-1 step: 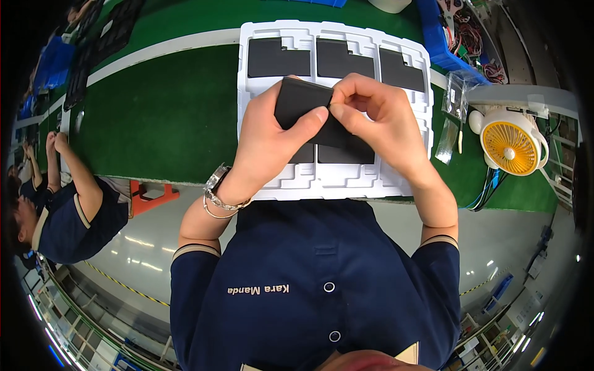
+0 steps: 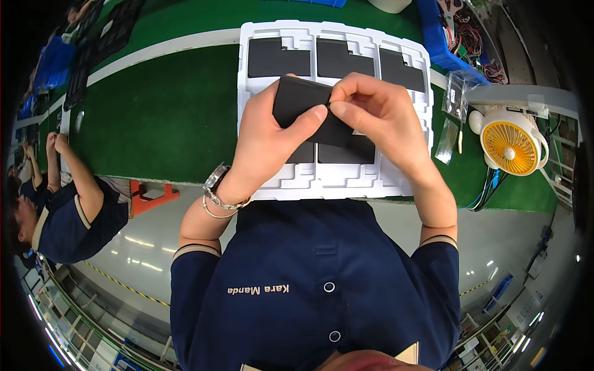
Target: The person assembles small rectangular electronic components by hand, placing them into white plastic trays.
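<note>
My left hand (image 2: 263, 133) grips a flat black pack (image 2: 300, 102) by its left side, thumb lying across its face. My right hand (image 2: 383, 123) is closed in a pinch at the pack's right edge; whatever lies between thumb and forefinger is too small to make out. The held pack is raised over a white moulded tray (image 2: 334, 189). In the tray's far row lie a left black pack (image 2: 278, 60), a middle black pack (image 2: 340, 60) and a right black pack (image 2: 401, 71), each with a notched corner. Another black pack (image 2: 346, 154) shows partly below my hands.
Right of the tray are clear plastic bags (image 2: 455, 102) and a white fan with a yellow grille (image 2: 510, 148). A blue bin (image 2: 439, 46) of wires stands at the far right. On the left, a person (image 2: 74, 210) works along the green table (image 2: 161, 117).
The held pack and the fingertips of my right hand have shifted very slightly to the left. Everything else stays in place.
</note>
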`<state>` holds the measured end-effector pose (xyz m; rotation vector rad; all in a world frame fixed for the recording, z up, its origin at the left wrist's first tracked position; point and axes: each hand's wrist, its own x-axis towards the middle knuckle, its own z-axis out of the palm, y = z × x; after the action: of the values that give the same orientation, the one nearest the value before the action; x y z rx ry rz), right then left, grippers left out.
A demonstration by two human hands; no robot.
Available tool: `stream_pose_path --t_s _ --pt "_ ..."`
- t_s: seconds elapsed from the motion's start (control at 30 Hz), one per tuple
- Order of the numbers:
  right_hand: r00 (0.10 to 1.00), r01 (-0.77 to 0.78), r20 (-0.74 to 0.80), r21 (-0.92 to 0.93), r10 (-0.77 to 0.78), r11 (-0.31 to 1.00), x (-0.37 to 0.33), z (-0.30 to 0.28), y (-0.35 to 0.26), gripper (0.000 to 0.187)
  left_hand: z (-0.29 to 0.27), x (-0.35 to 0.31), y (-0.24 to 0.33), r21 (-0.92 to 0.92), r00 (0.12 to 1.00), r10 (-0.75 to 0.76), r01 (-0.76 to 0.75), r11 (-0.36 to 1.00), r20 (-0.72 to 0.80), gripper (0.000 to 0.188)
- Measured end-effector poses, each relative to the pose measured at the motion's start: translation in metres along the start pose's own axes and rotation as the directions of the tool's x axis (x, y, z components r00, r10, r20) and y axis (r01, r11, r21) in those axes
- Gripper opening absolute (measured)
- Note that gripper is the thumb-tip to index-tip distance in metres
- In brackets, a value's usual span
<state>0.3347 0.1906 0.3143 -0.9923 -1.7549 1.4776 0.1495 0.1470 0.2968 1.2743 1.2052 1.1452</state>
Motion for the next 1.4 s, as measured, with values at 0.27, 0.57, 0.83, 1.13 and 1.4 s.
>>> stream_pose_path --t_s 0.27,0.57,0.83,1.13,1.4 --pt "0.990 -0.130 0.081 0.153 0.119 0.980 0.000 -0.004 -0.002 0.013 -0.004 0.000 -0.003 -0.113 0.999 -0.017 0.020 0.993 0.033 0.022" --pt "0.999 0.020 -0.042 0.100 -0.016 0.995 -0.003 0.007 0.002 0.007 -0.003 -0.001 -0.006 -0.100 1.000 0.022 -0.021 0.995 0.004 0.021" --pt "0.990 -0.139 0.021 0.232 0.138 0.963 0.002 0.001 0.000 0.011 -0.001 0.001 -0.008 -0.216 1.000 -0.022 0.017 0.976 -0.021 0.022" --pt "0.982 -0.173 0.080 0.061 0.168 0.983 0.000 -0.007 -0.005 0.016 -0.004 -0.001 -0.003 -0.269 0.986 -0.163 0.164 0.949 0.028 0.029" --pt "0.999 0.005 0.042 -0.105 -0.001 0.994 -0.002 -0.004 -0.005 0.009 -0.001 -0.003 -0.003 -0.174 0.996 -0.086 0.089 0.981 0.025 0.025"
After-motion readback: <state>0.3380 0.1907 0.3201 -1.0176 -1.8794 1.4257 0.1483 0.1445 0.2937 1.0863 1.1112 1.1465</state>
